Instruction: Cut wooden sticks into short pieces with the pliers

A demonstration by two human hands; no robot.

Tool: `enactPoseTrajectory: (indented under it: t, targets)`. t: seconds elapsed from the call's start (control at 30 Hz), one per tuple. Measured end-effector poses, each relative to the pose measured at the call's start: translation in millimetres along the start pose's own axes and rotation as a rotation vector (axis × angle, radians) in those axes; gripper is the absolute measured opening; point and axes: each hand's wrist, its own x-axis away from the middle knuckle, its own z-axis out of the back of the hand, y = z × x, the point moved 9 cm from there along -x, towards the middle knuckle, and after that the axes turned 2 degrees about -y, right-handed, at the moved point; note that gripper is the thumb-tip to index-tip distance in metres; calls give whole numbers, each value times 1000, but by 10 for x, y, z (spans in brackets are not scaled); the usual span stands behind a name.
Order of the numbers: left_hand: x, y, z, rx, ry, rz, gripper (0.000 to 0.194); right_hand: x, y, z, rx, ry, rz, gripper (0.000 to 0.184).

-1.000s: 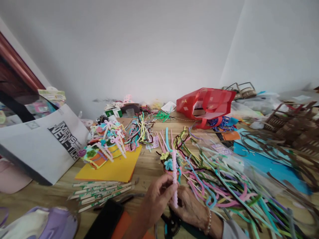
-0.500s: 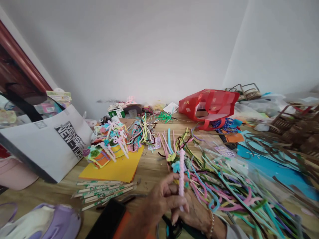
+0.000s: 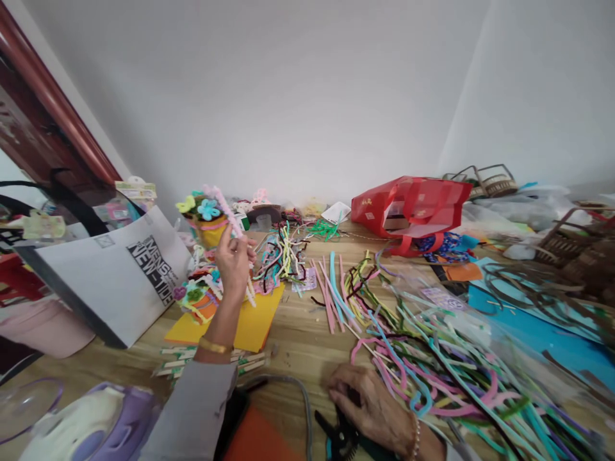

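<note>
From the head camera, the left hand (image 3: 234, 266) is raised and closed around a pipe-cleaner flower (image 3: 207, 221), gripping its pink twisted stem (image 3: 227, 214), which tilts up through the fingers and pokes out below them. Just above the hand sit a blue bloom, a yellow bloom and a small yellow cup-like body. The piece looks light and springy, fuzzy enough not to slip; the stem seems the safest hold, since the wire should bend before it breaks, while the blooms could crush out of shape.

Below the left hand lie a yellow foam sheet (image 3: 254, 326) and a heap of finished pipe-cleaner flowers (image 3: 199, 294), with green-printed wooden sticks (image 3: 206, 358) nearer the sleeve.

The right hand (image 3: 369, 406) rests palm down on the wooden bench (image 3: 298, 326), fingers loosely curled — whether they grip anything, I cannot tell. Black-handled pliers (image 3: 339, 438) lie just beside it, and a tangle of loose chenille stems (image 3: 432, 378) spreads beyond — soft, bendy, colourful.
</note>
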Motion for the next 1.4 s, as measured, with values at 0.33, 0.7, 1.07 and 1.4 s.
enactPoseTrajectory:
  t: [0.33,0.7,1.07,1.4]
  targets:
    - [-34,-1094,438,36,-15,483,13,19,6,-13,-18,-10,-18,8]
    - [270,-1190,265,58,-95,516,14,17,7,-16,0,5,-11,8]
    - [1532,-1135,-610,-389,-757,289,23,0,-18,16,-12,31,28,8]
    - [1718,-1113,-1042,-862,-810,-168,12,31,-107,80,77,108,117,10]
